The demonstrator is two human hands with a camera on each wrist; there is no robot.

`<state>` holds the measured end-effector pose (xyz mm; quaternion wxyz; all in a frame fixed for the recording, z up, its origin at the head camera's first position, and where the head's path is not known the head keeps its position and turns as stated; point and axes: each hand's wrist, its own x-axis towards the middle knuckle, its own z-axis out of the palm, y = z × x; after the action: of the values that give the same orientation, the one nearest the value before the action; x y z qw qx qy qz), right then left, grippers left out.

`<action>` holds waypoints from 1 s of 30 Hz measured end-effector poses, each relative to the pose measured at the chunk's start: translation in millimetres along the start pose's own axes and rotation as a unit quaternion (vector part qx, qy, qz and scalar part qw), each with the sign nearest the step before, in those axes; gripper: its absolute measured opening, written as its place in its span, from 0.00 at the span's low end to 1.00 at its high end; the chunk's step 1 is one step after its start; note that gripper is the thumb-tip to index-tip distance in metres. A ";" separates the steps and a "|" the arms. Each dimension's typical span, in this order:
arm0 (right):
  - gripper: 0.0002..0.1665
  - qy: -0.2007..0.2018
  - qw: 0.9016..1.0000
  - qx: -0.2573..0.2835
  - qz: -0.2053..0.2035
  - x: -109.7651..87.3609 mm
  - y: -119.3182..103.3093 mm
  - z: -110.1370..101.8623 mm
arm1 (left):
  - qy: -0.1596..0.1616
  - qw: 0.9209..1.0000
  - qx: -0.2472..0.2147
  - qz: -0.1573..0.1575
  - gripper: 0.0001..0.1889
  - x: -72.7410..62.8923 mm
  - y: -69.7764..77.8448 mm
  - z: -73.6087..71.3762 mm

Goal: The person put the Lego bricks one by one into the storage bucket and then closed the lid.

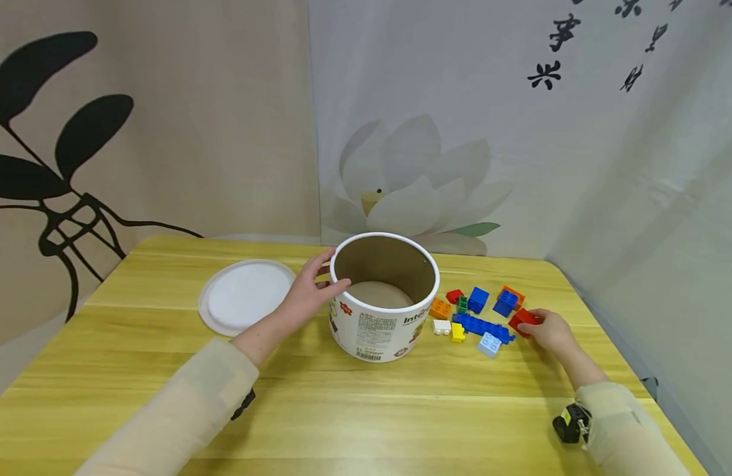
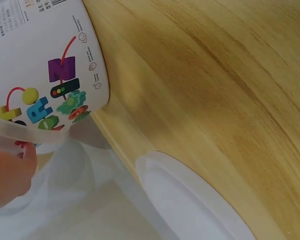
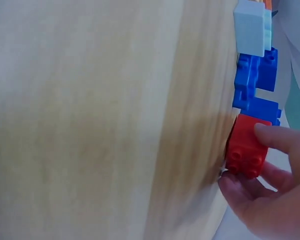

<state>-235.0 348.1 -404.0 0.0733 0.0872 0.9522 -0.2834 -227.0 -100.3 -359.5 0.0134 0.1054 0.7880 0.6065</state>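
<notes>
A white paper bucket (image 1: 370, 334) with printed letters and pictures stands upright on the table, its inside visible and bare. At its left rim my left hand (image 1: 309, 291) holds on, the thumb lying over the edge; the left wrist view shows this hand (image 2: 10, 175) only in part. My right hand (image 1: 553, 330) pinches a red toy brick (image 1: 524, 321) at the right end of a group of bricks. In the right wrist view, thumb and fingers lie on opposite sides of the red brick (image 3: 247, 142), which is at the tabletop.
A white round lid (image 1: 246, 297) lies left of the bucket. Right of it are a long blue piece (image 1: 481, 326), a light blue brick (image 1: 489, 344), a yellow brick (image 1: 457, 332), a white brick (image 1: 442, 327), an orange brick (image 1: 440, 309) and several others. A printed curtain (image 1: 413, 99) hangs behind.
</notes>
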 end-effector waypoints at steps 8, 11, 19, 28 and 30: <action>0.32 0.002 0.995 0.096 0.002 -5.9 -2.3 -5.6 | 0.006 1.000 0.002 -0.004 0.37 -2.1 -0.8 -0.6; 0.33 0.000 0.992 0.128 -0.008 -8.7 -8.3 -10.2 | 0.008 1.000 0.002 -0.005 0.37 -2.3 -0.9 -1.5; 0.37 -0.025 0.989 0.142 -0.040 -13.6 -29.6 -30.9 | 0.005 1.000 -0.004 -0.008 0.38 -2.0 1.1 -2.2; 0.35 -0.045 0.986 0.149 -0.064 -21.0 -66.9 -48.9 | -0.002 1.000 -0.018 -0.021 0.38 -2.5 3.0 -1.2; 0.35 -0.045 0.984 0.154 -0.074 -21.9 -75.8 -50.2 | -0.002 1.000 -0.018 -0.020 0.38 -2.5 2.9 -1.0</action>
<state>-234.0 310.7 -318.3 0.0808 0.0135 0.8965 -0.4354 -224.3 -101.1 -356.7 0.0285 0.0907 0.7789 0.6199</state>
